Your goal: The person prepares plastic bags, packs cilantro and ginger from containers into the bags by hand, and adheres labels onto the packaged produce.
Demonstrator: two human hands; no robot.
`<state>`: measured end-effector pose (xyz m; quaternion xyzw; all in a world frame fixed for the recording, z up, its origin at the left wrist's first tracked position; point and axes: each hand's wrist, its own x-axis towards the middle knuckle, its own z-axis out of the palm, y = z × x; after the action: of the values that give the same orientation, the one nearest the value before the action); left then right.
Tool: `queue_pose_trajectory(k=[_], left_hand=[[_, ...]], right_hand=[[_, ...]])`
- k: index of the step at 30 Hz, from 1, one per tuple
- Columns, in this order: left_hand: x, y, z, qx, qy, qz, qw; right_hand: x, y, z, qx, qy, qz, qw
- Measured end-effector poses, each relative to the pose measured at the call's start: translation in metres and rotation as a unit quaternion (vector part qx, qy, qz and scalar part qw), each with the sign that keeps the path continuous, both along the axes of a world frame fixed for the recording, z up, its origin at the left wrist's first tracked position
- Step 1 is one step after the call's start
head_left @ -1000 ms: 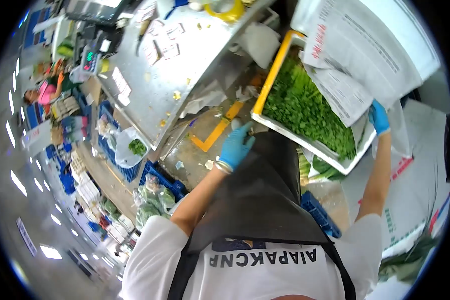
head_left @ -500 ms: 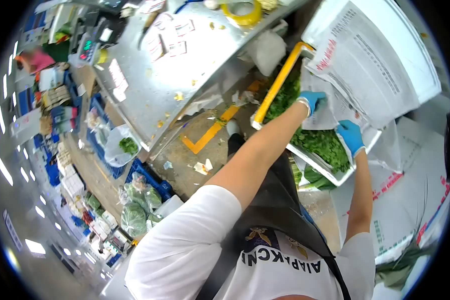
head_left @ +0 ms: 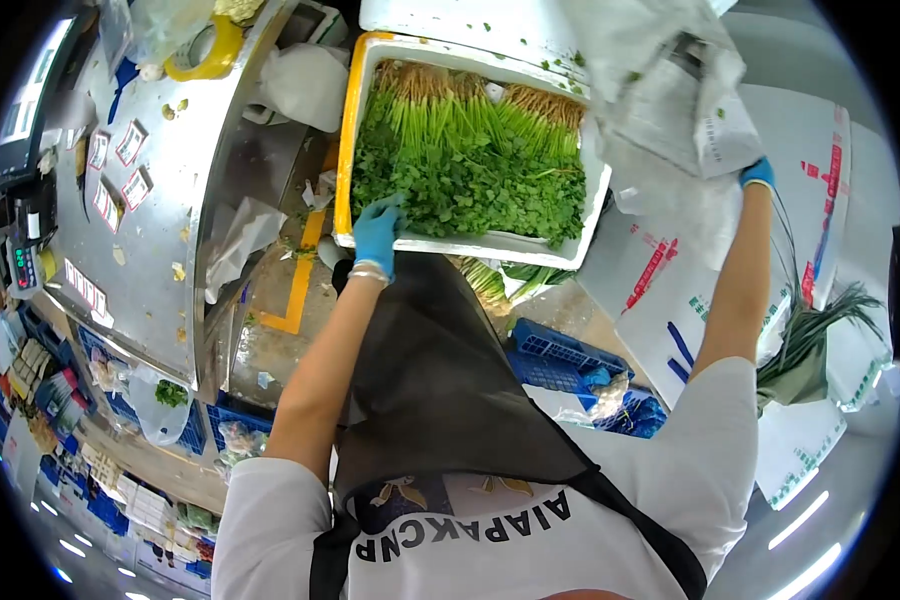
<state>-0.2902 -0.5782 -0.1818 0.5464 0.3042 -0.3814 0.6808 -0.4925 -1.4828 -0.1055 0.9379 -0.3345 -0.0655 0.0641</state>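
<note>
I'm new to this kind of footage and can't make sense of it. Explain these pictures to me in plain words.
No machine here, just a person working by hand. Every picture comes from one camera worn on the head, looking forward and down, so the person's own black apron shows. The blue-gloved left hand is at the near left corner of a white foam box packed with leafy greens; whether it grips anything is hard to tell. The right hand, out to the side, holds a crumpled pale sheet. On the metal table at left lie printed labels and a roll of yellow tape.
</note>
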Motion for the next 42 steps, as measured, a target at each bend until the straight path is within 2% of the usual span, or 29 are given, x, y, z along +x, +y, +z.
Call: queue_pose_trajectory(k=[2, 3, 5, 7, 8, 10, 11, 12, 13, 14, 16, 19, 21, 22, 24, 26, 28, 30, 33, 35, 36, 37, 38, 39, 41, 42], left_hand=[[-0.007, 0.018, -0.001, 0.050, 0.029, -0.053, 0.997], [-0.011, 0.026, -0.005, 0.048, 0.028, -0.073, 0.996], [-0.013, 0.033, -0.002, 0.064, 0.025, -0.081, 0.994], [-0.015, 0.035, -0.008, 0.070, 0.012, -0.085, 0.994], [-0.019, 0.035, -0.016, 0.076, 0.006, -0.089, 0.993], [-0.018, 0.032, -0.019, 0.077, 0.002, -0.102, 0.992], [-0.017, 0.025, -0.012, 0.071, 0.007, -0.113, 0.991], [-0.015, 0.017, -0.005, 0.066, 0.012, -0.125, 0.990], [-0.014, 0.010, -0.001, 0.073, 0.010, -0.139, 0.988], [-0.013, 0.004, 0.003, 0.058, -0.001, -0.139, 0.989], [-0.011, -0.001, 0.006, 0.044, 0.005, -0.148, 0.988], [-0.016, -0.001, 0.008, 0.046, -0.009, -0.119, 0.992], [-0.019, 0.006, 0.004, 0.058, -0.002, -0.115, 0.992], [-0.021, 0.009, 0.004, 0.066, 0.013, -0.120, 0.990], [-0.021, 0.015, 0.002, 0.064, 0.032, -0.122, 0.990], [-0.022, 0.021, -0.004, 0.050, 0.034, -0.122, 0.991], [-0.015, 0.018, 0.004, 0.060, 0.023, -0.135, 0.989], [-0.010, 0.016, 0.005, 0.069, 0.018, -0.149, 0.986], [-0.004, -0.004, 0.011, 0.055, 0.001, -0.154, 0.987], [-0.001, -0.023, 0.017, 0.043, 0.005, -0.198, 0.979], [0.002, -0.034, 0.017, -0.007, 0.055, -0.198, 0.979], [0.004, -0.045, 0.024, -0.056, 0.108, -0.197, 0.973], [0.005, -0.056, 0.031, -0.105, 0.164, -0.195, 0.961], [0.010, -0.071, 0.037, -0.177, 0.263, -0.177, 0.932], [0.017, -0.100, 0.046, -0.310, 0.445, -0.131, 0.830], [0.012, -0.114, 0.042, -0.332, 0.435, -0.122, 0.828]], right_hand=[[0.023, 0.061, 0.082, -0.030, -0.025, -0.162, 0.986], [0.034, 0.092, 0.109, -0.054, -0.073, -0.188, 0.978], [0.069, 0.184, 0.153, -0.095, -0.203, -0.171, 0.959], [0.110, 0.292, 0.161, -0.093, -0.312, -0.096, 0.941], [0.126, 0.341, 0.143, -0.069, -0.314, -0.051, 0.946], [0.112, 0.381, 0.016, 0.004, -0.169, 0.132, 0.977], [0.147, 0.448, -0.002, 0.299, -0.175, 0.052, 0.937], [0.182, 0.515, -0.020, 0.516, -0.180, -0.099, 0.832], [0.199, 0.534, -0.074, 0.599, -0.163, -0.091, 0.779], [0.215, 0.545, -0.129, 0.598, -0.093, -0.139, 0.784], [0.255, 0.559, -0.204, 0.484, -0.015, -0.163, 0.860], [0.307, 0.579, -0.263, 0.423, 0.122, -0.316, 0.840], [0.325, 0.565, -0.279, 0.426, 0.240, -0.263, 0.832], [0.325, 0.558, -0.278, 0.422, 0.300, -0.234, 0.823], [0.303, 0.541, -0.263, 0.477, 0.187, -0.198, 0.835], [0.282, 0.521, -0.212, 0.538, 0.121, -0.297, 0.780], [0.248, 0.516, -0.175, 0.587, -0.047, -0.344, 0.731], [0.216, 0.513, -0.133, 0.713, -0.113, -0.214, 0.658], [0.164, 0.511, -0.142, 0.641, -0.164, -0.220, 0.717], [0.160, 0.512, -0.126, 0.628, -0.208, -0.261, 0.703], [0.165, 0.514, -0.117, 0.623, -0.232, -0.277, 0.694], [0.164, 0.525, -0.103, 0.645, -0.281, -0.227, 0.673], [0.161, 0.542, -0.084, 0.632, -0.294, -0.234, 0.678], [0.161, 0.562, -0.064, 0.618, -0.309, -0.238, 0.683], [0.153, 0.608, -0.028, 0.595, -0.328, -0.240, 0.694], [0.146, 0.630, -0.014, 0.587, -0.332, -0.239, 0.699]])
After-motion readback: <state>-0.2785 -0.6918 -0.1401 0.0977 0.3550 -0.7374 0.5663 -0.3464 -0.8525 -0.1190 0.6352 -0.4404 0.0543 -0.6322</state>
